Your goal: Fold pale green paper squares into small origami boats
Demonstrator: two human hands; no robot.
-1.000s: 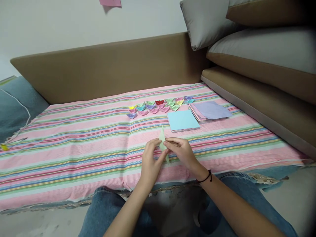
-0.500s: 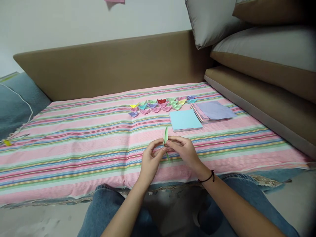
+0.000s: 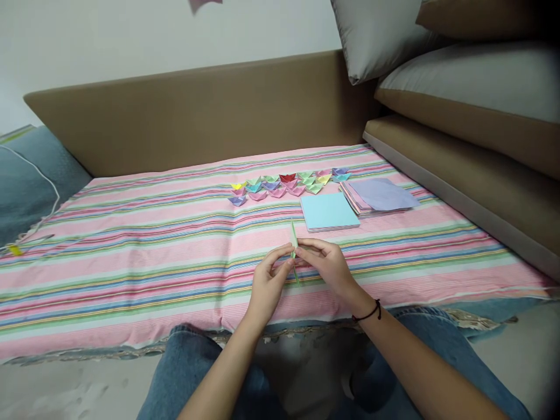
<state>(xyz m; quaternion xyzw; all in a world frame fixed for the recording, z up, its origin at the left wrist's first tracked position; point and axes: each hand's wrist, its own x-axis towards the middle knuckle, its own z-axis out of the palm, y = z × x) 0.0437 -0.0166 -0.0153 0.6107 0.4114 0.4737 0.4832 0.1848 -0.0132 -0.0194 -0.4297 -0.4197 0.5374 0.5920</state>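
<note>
A folded piece of green paper [image 3: 294,234] is held upright, nearly edge-on, above the striped cloth [image 3: 175,251]. My left hand [image 3: 269,280] pinches it from the left with thumb and fingers. From the other side my right hand [image 3: 328,263], with a dark cord on the wrist, grips the same paper, and the fingertips of both hands almost meet. The fingers cover the paper's middle. Beyond the hands lies a stack of square paper with a light blue sheet [image 3: 330,211] on top.
Several folded paper boats, among them a red boat [image 3: 287,178], stand in rows farther back. A stack of purple and pink paper [image 3: 382,195] lies right of the blue one. Cushions [image 3: 472,81] are piled at right; a brown backrest [image 3: 210,119] runs along the back.
The green paper's upper part has narrowed from a slightly spread shape to a thin edge. Both hands keep their hold in nearly the same place.
</note>
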